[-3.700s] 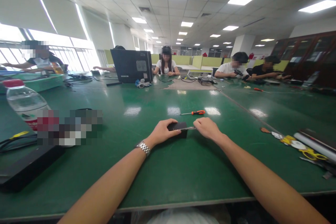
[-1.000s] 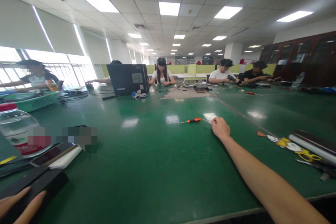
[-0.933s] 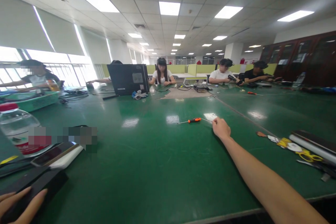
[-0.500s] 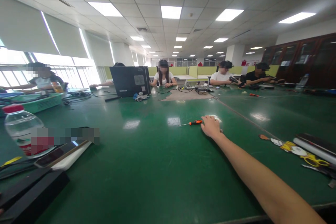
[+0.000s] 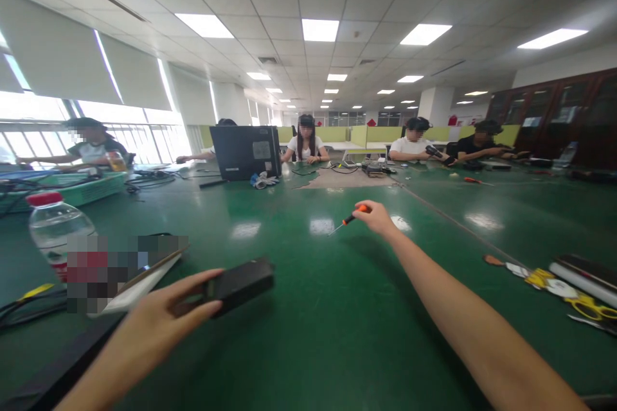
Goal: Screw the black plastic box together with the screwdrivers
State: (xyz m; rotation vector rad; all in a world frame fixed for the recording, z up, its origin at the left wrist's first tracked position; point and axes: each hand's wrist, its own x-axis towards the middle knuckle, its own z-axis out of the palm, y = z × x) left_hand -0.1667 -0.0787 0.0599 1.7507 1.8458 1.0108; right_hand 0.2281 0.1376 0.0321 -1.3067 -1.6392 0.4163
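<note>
Between the thumb and fingers of my left hand (image 5: 168, 314) is a black rectangular box (image 5: 245, 282), held above the green table (image 5: 299, 347); its kind I cannot make out. My right hand (image 5: 376, 217) pinches the orange-and-black handle of a screwdriver (image 5: 354, 214). Its thin metal shaft slants down to the left, the tip close to the tabletop. Another long black piece (image 5: 72, 359) lies under my left forearm, partly covered by it.
At left stand a water bottle (image 5: 60, 231) with a red cap and a green basket (image 5: 96, 190). A computer case (image 5: 245, 153) and gloves (image 5: 264, 180) sit farther back. Yellow scissors (image 5: 590, 308) lie at right. Several people sit around the table's far side.
My left hand has come into view, with the black box lifted from the lower left. My right hand has raised the screwdriver's handle off the table, tilting it.
</note>
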